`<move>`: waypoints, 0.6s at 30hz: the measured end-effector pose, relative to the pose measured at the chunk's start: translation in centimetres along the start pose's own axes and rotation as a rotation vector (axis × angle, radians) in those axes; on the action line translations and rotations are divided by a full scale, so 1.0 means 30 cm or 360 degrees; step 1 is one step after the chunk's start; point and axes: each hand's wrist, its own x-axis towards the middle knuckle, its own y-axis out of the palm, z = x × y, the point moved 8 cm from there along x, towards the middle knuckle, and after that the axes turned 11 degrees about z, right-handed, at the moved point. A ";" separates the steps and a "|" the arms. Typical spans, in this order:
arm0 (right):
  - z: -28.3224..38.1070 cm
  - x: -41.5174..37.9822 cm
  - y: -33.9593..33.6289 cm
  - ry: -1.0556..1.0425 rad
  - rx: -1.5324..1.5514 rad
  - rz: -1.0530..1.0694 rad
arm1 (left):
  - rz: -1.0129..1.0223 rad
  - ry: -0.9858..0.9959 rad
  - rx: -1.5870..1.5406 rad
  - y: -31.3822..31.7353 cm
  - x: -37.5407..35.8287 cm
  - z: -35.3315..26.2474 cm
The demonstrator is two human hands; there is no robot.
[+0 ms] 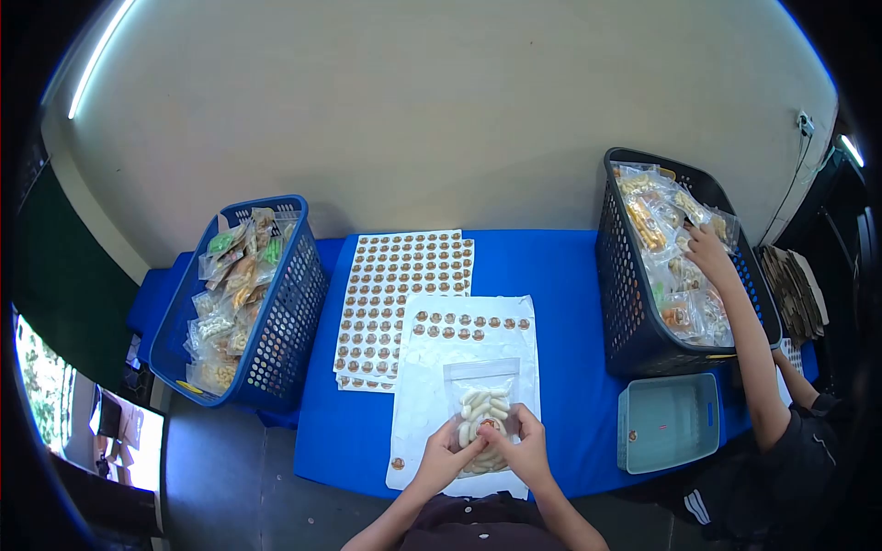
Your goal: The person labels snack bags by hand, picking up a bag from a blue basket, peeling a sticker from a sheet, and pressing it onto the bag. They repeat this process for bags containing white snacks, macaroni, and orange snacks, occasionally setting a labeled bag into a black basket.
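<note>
A clear zip bag [484, 370] of white oblong pieces lies over a mostly bare sticker sheet [423, 404]. From the left, my left hand [448, 456] grips the bag's lower part, and my right hand [522, 450] grips it from the right. Both thumbs meet on the front of the bag by a round brown sticker [493, 425], partly covered by them. Two rows of the same round stickers run along the sheet's top, with a single one at its lower left corner.
More full sticker sheets [395, 275] lie behind on the blue table [565, 294]. A blue basket [289, 303] of filled bags stands left. At right, another person's hand [709, 253] reaches into a dark basket [629, 308] of bags, with a pale green tray [669, 447] in front.
</note>
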 end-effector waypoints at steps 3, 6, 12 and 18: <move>0.009 0.007 -0.011 -0.0080 -0.0067 -0.0197 | -0.0008 0.0018 0.0036 0.003 0.005 -0.002; 0.008 0.012 -0.016 -0.0063 -0.0040 -0.0241 | 0.0052 -0.0054 0.0003 -0.006 -0.002 0.007; -0.026 0.012 -0.009 0.0096 -0.0027 -0.0188 | 0.0059 -0.0034 -0.0088 -0.018 -0.007 0.013; 0.005 0.038 0.021 -0.0101 -0.0046 -0.0185 | -0.0102 -0.0154 0.0042 -0.081 0.013 0.034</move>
